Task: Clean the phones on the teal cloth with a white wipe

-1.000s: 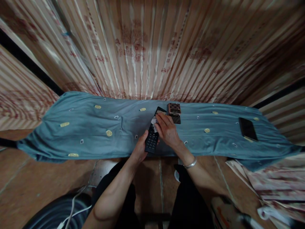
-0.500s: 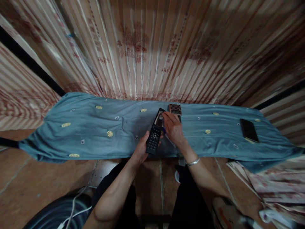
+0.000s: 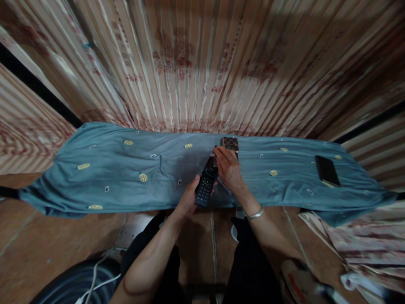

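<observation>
An unfolded black flip phone (image 3: 204, 189) is in my left hand (image 3: 190, 195), its keypad facing up and my thumb along its left side. My right hand (image 3: 228, 166), with a silver bangle at the wrist, bends its fingers together over the top end of the phone's screen half. A small pale bit shows under those fingertips; what it is cannot be made out. My right fingers hide much of the screen. Just beyond them a brown checkered box (image 3: 230, 143) rests on the cloth, and another flat object lies partly covered beneath my right hand.
Blue-green cloth (image 3: 164, 169) with yellow patterns covers the narrow table. A dark smartphone (image 3: 327, 170) lies toward the right end. Pleated curtains (image 3: 190, 84) hang close behind. On the floor at lower left are a black round object (image 3: 79, 280) and a white cable (image 3: 95, 270).
My right fingertips have shifted up to the top end of the screen half, which now looks narrower and more tilted. My left hand keeps its hold. The whole view has shifted slightly.
</observation>
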Tool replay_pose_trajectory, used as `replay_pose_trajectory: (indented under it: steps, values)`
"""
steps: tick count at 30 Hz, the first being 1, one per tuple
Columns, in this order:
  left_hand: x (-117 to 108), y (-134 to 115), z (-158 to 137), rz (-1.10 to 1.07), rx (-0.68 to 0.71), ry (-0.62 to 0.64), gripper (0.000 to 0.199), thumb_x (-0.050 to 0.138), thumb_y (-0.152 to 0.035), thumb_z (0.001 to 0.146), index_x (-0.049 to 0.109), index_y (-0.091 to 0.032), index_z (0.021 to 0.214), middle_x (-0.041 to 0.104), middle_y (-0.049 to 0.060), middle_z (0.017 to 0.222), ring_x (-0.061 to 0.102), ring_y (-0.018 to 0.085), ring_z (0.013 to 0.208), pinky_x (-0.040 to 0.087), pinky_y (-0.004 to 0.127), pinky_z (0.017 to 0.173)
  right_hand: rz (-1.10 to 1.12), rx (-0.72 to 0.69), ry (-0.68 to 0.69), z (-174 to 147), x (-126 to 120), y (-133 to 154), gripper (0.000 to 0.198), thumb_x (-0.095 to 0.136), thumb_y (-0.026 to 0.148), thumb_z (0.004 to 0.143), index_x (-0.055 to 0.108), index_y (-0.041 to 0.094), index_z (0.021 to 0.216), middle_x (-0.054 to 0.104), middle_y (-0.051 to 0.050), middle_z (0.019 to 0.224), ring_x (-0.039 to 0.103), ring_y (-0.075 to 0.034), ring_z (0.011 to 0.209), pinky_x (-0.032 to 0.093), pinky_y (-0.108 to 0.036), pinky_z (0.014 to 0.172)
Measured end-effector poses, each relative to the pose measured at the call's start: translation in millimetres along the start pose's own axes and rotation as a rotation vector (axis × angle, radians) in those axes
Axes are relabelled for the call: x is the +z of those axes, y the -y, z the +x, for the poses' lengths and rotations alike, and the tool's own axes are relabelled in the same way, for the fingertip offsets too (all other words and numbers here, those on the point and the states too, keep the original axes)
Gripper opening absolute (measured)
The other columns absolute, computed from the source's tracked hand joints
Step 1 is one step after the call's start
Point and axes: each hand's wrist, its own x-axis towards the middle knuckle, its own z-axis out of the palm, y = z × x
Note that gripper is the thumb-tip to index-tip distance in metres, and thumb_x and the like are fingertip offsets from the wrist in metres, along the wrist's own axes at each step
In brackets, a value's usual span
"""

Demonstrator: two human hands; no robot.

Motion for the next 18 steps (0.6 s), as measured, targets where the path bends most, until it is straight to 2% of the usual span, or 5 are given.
replay_pose_trajectory:
  steps: [3, 6, 12, 18]
  values:
    - [0.3, -5.4, 0.0, -0.061, -0.012, -0.048, 0.052, 0.052, -0.055, 0.094, 0.075, -0.008, 0.099, 0.078, 0.013, 0.082, 0.073, 0.020, 0.074, 0.054, 0.027, 0.063, 0.017, -0.039, 0.039, -2.7, 3.1, 9.2, 0.041, 0.038, 0.020, 0.103, 0.062, 0.014, 0.135, 0.066, -0.016, 0.130, 0.059, -0.027, 0.121, 0.051, -0.048, 0.107]
    - [-1.2, -9.7, 1.0, -0.126, -0.009, -0.098, 0.048, 0.050, -0.051, 0.096, 0.074, -0.008, 0.097, 0.076, 0.011, 0.077, 0.073, 0.020, 0.075, 0.054, 0.026, 0.065, 0.058, -0.075, 0.094, -6.6, 5.9, 19.5, 0.041, 0.039, 0.018, 0.102, 0.060, 0.012, 0.137, 0.066, -0.018, 0.130, 0.059, -0.027, 0.121, 0.051, -0.047, 0.106]
    - [-7.7, -12.8, 8.2, -0.265, 0.111, -0.127, 0.046, 0.066, -0.049, 0.087, 0.071, -0.010, 0.111, 0.077, 0.009, 0.096, 0.072, 0.023, 0.097, 0.055, 0.032, 0.089, 0.106, -0.113, 0.205, -16.5, 8.9, 45.0, 0.043, 0.038, 0.015, 0.101, 0.059, 0.016, 0.139, 0.066, -0.016, 0.131, 0.061, -0.027, 0.120, 0.053, -0.049, 0.105]
    - [-15.9, -14.9, 9.7, -0.240, 0.125, -0.179, 0.041, 0.062, -0.052, 0.089, 0.070, -0.013, 0.100, 0.076, 0.009, 0.096, 0.069, 0.023, 0.104, 0.054, 0.029, 0.086, 0.138, -0.193, 0.239, -26.4, 7.1, 69.3, 0.041, 0.044, 0.011, 0.099, 0.061, 0.012, 0.136, 0.066, -0.018, 0.130, 0.060, -0.026, 0.121, 0.054, -0.044, 0.106]
